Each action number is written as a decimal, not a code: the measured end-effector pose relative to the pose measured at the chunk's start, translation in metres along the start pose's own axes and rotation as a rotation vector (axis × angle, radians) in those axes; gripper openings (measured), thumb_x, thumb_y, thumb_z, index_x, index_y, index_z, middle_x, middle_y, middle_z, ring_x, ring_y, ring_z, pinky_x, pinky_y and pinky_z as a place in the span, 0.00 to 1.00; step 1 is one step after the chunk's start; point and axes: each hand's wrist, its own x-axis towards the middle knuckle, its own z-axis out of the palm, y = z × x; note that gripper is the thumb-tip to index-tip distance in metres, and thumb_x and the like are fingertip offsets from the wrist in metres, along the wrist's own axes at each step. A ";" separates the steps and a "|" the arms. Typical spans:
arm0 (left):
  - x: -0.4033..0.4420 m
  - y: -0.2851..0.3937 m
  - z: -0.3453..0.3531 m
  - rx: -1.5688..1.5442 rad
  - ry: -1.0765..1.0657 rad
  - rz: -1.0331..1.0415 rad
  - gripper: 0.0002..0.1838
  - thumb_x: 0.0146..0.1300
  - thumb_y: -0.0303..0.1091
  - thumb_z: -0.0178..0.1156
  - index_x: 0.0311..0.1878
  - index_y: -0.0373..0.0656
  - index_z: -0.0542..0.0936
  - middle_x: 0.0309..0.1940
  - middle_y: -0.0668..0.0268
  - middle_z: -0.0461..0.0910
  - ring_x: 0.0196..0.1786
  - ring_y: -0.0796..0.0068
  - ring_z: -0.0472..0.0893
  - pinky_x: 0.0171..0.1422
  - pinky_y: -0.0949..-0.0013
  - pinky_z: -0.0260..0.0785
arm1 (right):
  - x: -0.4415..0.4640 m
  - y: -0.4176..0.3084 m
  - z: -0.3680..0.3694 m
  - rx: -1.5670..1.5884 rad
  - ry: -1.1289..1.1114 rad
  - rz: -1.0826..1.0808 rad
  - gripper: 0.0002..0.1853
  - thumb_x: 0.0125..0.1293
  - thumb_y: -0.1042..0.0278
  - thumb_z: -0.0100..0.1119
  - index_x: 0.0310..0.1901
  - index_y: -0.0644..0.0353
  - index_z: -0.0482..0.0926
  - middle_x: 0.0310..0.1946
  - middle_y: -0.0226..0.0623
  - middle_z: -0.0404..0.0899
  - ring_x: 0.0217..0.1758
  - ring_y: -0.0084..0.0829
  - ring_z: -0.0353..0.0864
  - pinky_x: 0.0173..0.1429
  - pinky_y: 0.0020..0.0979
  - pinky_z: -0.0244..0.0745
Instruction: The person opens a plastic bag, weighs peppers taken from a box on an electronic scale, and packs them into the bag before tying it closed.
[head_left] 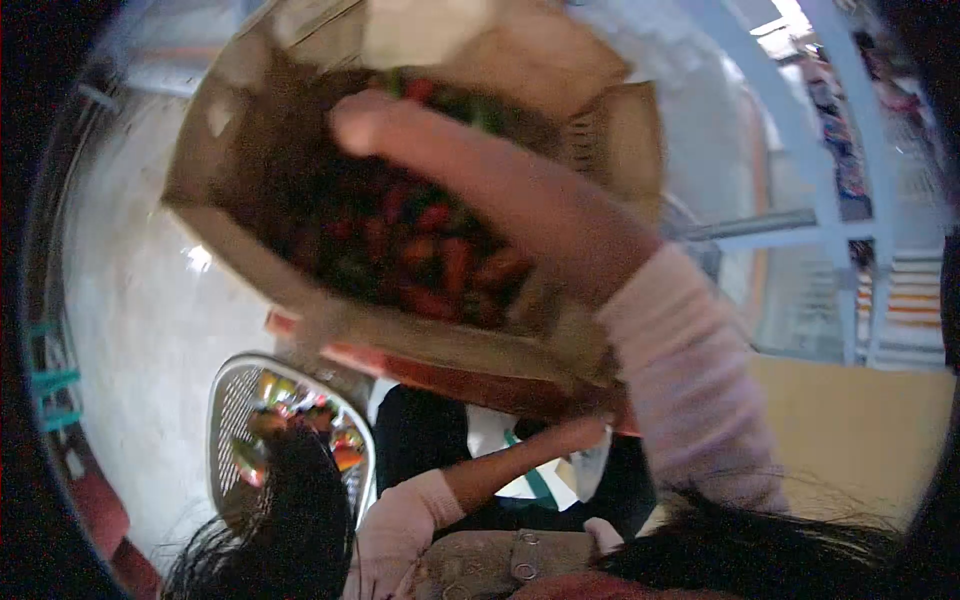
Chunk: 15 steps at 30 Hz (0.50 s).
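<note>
Reaching over open cardboard box (pixel 400 335): right hand (pixel 368 122), blurred; can't tell fingers' opening or grip. Red peppers (pixel 428 262) piled inside box. Left hand (pixel 580 436) below box's near edge, finger grip unclear.

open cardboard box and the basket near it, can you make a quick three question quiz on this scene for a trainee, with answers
1. Open question: which hand reaches over the open cardboard box?
2. True or false: the plastic basket at the lower left of the view has nothing in it.
3. Multiple choice: what colour is most of the produce in the box?
A) Blue
B) Red
C) White

Key:
1. The right hand; the motion blur hides what its fingers are doing.
2. False; it holds several yellow, green and orange pieces.
3. B
</note>
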 end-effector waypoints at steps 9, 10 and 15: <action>-0.010 -0.007 0.001 -0.113 0.008 0.030 0.14 0.58 0.29 0.49 0.46 0.35 0.76 0.42 0.47 0.77 0.47 0.49 0.76 0.53 0.54 0.67 | -0.105 -0.011 -0.010 0.035 0.414 -0.221 0.11 0.49 0.67 0.57 0.37 0.57 0.79 0.31 0.48 0.79 0.43 0.47 0.79 0.42 0.43 0.76; -0.018 0.007 -0.010 -0.063 -0.059 -0.031 0.14 0.59 0.29 0.49 0.47 0.36 0.76 0.42 0.47 0.77 0.47 0.49 0.76 0.54 0.54 0.66 | -0.134 -0.007 -0.026 0.143 0.599 -0.295 0.14 0.49 0.65 0.58 0.39 0.56 0.78 0.32 0.48 0.79 0.43 0.48 0.79 0.42 0.43 0.76; -0.019 0.011 -0.008 0.098 -0.073 0.006 0.14 0.59 0.30 0.50 0.47 0.38 0.76 0.40 0.50 0.78 0.45 0.51 0.78 0.51 0.54 0.69 | -0.274 0.042 -0.073 0.532 1.101 -0.116 0.25 0.49 0.65 0.68 0.51 0.57 0.74 0.36 0.37 0.79 0.39 0.31 0.79 0.45 0.31 0.75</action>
